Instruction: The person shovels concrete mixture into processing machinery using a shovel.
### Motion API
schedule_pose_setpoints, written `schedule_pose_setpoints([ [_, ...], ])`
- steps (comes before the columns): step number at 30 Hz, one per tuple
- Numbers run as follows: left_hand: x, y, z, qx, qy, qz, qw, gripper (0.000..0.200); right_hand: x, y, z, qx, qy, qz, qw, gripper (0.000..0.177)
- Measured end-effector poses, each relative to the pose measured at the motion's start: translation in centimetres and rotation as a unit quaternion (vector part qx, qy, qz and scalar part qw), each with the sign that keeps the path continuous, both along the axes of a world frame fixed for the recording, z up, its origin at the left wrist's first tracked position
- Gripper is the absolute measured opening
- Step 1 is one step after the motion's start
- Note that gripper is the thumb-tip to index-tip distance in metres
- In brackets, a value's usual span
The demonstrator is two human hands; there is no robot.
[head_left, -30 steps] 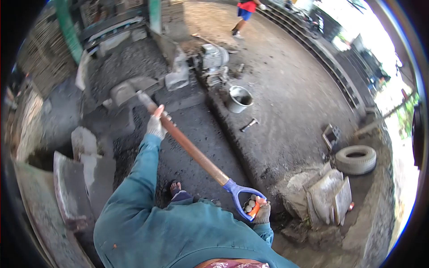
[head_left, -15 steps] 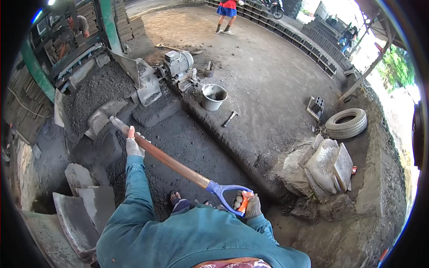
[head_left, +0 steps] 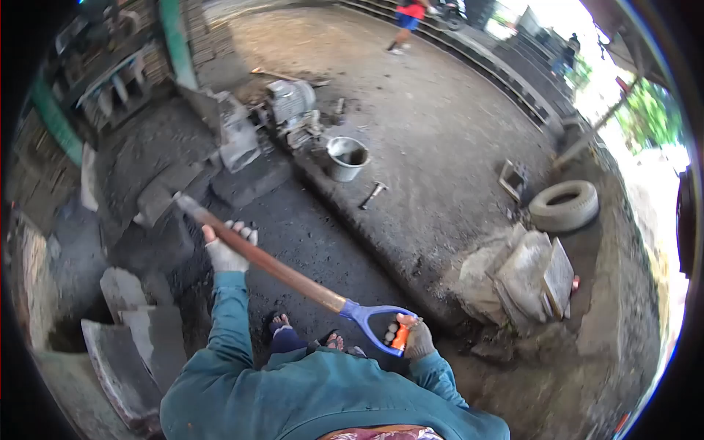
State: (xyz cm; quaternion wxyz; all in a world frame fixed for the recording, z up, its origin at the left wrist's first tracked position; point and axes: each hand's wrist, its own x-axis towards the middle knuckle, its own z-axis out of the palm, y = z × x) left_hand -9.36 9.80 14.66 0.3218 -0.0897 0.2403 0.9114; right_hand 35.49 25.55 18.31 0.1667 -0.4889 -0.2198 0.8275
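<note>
I hold a shovel with a brown wooden shaft (head_left: 282,271) and a blue D-grip (head_left: 374,323). My gloved left hand (head_left: 224,249) wraps the shaft partway down. My gloved right hand (head_left: 414,339) grips the orange crossbar of the D-grip near my body. The grey shovel blade (head_left: 158,198) is low over the dark gravel pile (head_left: 147,154) at the left. My sandalled feet (head_left: 282,334) stand on dark ground below the shaft.
A metal bucket (head_left: 346,158) and a hammer (head_left: 372,194) lie on the raised concrete floor. An electric motor (head_left: 290,103) and a metal chute (head_left: 238,136) stand behind. A tyre (head_left: 563,205) and cement sacks (head_left: 521,275) are at right. A person (head_left: 407,18) walks far off.
The shovel blade has dropped lower toward the gravel pile, and my left hand has shifted on the shaft. The view has tilted slightly. The distant person has walked further right.
</note>
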Motion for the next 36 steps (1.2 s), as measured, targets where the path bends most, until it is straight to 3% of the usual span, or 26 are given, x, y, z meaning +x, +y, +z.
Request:
schedule_pose_setpoints([
  [1, 0.4, -0.2, 0.6, 0.053, -0.014, 0.005, 0.999, 0.073, -0.2, 0.5, 0.4, 0.005, -0.029, 0.015, 0.999, 0.013],
  [6, -0.6, -0.2, 3.5, 0.004, -0.081, 0.018, 0.997, 0.069, 0.2, 1.0, -1.2, 0.056, 0.008, 0.046, 0.997, 0.019],
  [11, -6.1, -1.5, 0.9, 0.023, -0.096, 0.024, 0.995, 0.068, -2.8, -1.1, -2.0, 0.047, -0.038, 0.037, 0.997, 0.026],
  [15, -14.9, -2.4, 0.0, 0.040, -0.094, 0.010, 0.995, 0.068, -12.5, -2.8, -2.0, 0.005, 0.023, 0.034, 0.999, 0.025],
  [16, -17.3, -2.5, -0.3, 0.055, -0.087, 0.001, 0.995, 0.068, -15.6, -3.2, -1.3, -0.007, 0.052, 0.034, 0.998, 0.017],
  [17, -19.9, -2.7, -0.5, 0.045, -0.071, 0.001, 0.996, 0.068, -18.2, -3.8, -1.1, 0.028, 0.018, 0.041, 0.999, 0.018],
  [19, -25.1, -3.4, -0.3, 0.023, -0.037, -0.001, 0.999, 0.069, -23.7, -4.4, -1.0, 0.009, 0.097, 0.081, 0.992, 0.019],
  [21, -29.9, -4.0, 1.0, -0.039, -0.003, 0.030, 0.999, 0.069, -29.1, -6.0, 0.1, -0.006, 0.115, 0.076, 0.990, 0.021],
  [23, -35.1, -4.4, 0.8, -0.027, 0.040, 0.046, 0.998, 0.069, -34.5, -7.6, 1.3, 0.000, 0.173, 0.058, 0.983, 0.019],
  [25, -41.1, -5.2, 0.7, -0.041, 0.057, 0.035, 0.997, 0.069, -41.1, -9.5, 4.6, 0.040, 0.141, 0.024, 0.989, 0.016],
  [28, -46.7, -5.4, 2.1, -0.178, 0.086, 0.085, 0.977, 0.074, -43.8, -8.6, 4.2, 0.138, 0.189, 0.164, 0.958, 0.027],
  [29, -46.8, -5.1, 2.5, -0.236, 0.107, 0.102, 0.960, 0.075, -43.3, -7.9, 4.6, 0.185, 0.238, 0.205, 0.931, 0.030],
  [31, -39.5, -3.3, 7.0, -0.166, 0.083, 0.112, 0.976, 0.071, -38.6, -5.1, 6.7, 0.118, 0.237, 0.162, 0.951, 0.026],
  [33, -31.8, -1.5, 10.0, -0.050, 0.010, 0.070, 0.996, 0.069, -32.8, -2.7, 9.1, 0.183, 0.233, 0.093, 0.951, 0.030],
  [34, -28.1, -0.2, 10.2, -0.002, -0.006, 0.057, 0.998, 0.066, -29.0, -0.5, 7.5, 0.248, 0.180, 0.085, 0.948, 0.030],
  [35, -24.3, 1.1, 10.9, 0.040, -0.046, 0.035, 0.998, 0.066, -24.6, 2.3, 5.1, 0.235, 0.163, 0.081, 0.955, 0.028],
  [36, -20.5, 2.7, 10.9, 0.026, -0.016, 0.031, 0.999, 0.067, -21.0, 3.7, 4.1, 0.228, 0.158, 0.070, 0.958, 0.025],
])
